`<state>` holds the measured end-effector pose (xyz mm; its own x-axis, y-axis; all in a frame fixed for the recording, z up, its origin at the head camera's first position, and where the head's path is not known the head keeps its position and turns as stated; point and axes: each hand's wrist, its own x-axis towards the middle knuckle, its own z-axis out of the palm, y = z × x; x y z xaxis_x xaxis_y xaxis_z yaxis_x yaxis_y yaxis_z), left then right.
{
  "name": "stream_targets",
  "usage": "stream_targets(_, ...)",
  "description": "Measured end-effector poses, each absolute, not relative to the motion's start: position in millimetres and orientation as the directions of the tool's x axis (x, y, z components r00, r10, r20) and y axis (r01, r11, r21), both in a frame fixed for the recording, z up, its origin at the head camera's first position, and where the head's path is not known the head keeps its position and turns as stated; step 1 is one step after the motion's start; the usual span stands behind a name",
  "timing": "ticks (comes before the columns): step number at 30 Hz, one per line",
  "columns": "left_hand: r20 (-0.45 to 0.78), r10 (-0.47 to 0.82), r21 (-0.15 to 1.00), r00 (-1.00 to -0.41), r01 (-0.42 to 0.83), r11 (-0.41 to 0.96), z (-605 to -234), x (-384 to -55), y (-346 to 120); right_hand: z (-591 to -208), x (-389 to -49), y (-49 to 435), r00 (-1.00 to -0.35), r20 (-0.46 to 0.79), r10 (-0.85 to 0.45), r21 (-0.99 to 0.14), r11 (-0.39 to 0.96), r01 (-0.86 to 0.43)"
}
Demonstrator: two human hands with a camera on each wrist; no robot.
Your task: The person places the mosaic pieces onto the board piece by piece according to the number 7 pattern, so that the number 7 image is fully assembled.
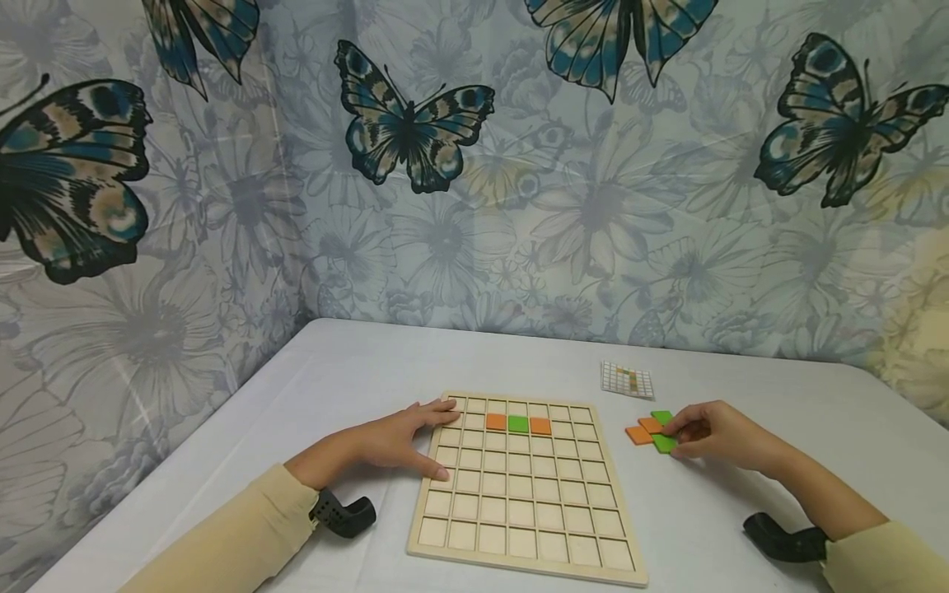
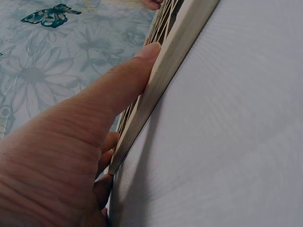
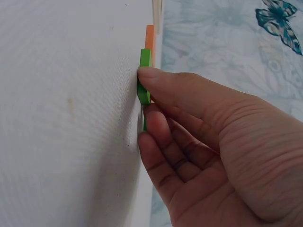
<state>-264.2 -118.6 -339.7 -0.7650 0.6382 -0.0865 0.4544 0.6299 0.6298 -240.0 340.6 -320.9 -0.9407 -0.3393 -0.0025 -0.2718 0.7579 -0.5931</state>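
Observation:
A square wooden grid board [image 1: 528, 570] lies on the table. In its second row from the far side, an orange tile [image 1: 496, 422], a green tile [image 1: 518, 424] and another orange tile [image 1: 541, 426] sit side by side. My left hand [image 1: 391, 436] rests on the board's left edge, thumb and fingers spread apart; the left wrist view shows the thumb [image 2: 128, 75] against the wooden rim. Right of the board, my right hand [image 1: 730, 436] is at a small pile of orange and green tiles. Its thumb and fingers pinch a green tile [image 3: 145, 56] there, by the table surface.
Beyond the tile pile lies a small card [image 1: 627, 380] printed with a grid and coloured squares. A white cloth covers the table [image 1: 356, 354]. Butterfly-patterned fabric [image 1: 445, 247] hangs behind and to the left. Each wrist wears a black device [image 1: 347, 514].

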Motion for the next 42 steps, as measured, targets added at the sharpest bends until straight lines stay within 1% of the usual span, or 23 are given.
stream_targets(7, -0.092, 0.633, 0.633, -0.769, 0.446, 0.633, -339.0, -262.4, -120.1, -321.5, -240.9, 341.6, -0.934, -0.006, -0.358, -0.610, 0.741, -0.281)
stream_targets(17, -0.090, 0.633, 0.635, -0.769, 0.445, 0.631, -339.1, -262.2, -119.7, -321.4, -241.0, 341.5, -0.938, -0.017, -0.347, -0.592, 0.760, -0.270)
stream_targets(26, -0.090, 0.630, 0.632, -0.772, 0.445, 0.634, -339.8, -262.2, -119.9, -319.6, -241.4, 341.2, -0.934, -0.033, -0.357, -0.599, 0.755, -0.267)
stream_targets(37, -0.087, 0.637, 0.628, -0.766, 0.454, 0.632, -339.9, -263.3, -119.4, -317.8, -240.0, 339.0, -0.938, -0.015, -0.346, -0.553, 0.785, -0.281)
stream_targets(42, -0.086, 0.638, 0.633, -0.766, 0.452, 0.628, -339.6, -262.7, -119.4, -317.7, -238.6, 338.8, -0.939, -0.024, -0.344, -0.552, 0.787, -0.275)
